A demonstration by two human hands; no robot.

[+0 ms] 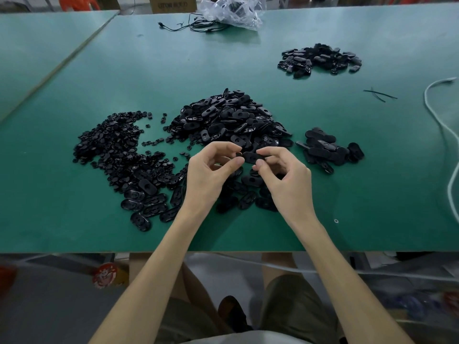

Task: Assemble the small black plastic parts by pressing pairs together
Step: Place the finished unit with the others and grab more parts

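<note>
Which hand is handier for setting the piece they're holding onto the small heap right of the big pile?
Probably the right hand: it pinches the oval part, and the small heap lies on its side. The left hand, pinching a small piece, would have to cross over.

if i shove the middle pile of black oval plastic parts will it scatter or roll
The central pile of black oval plastic parts would probably scatter: pieces lie loose and overlapping. Being flat, they likely slide on the green table, not roll.
</note>
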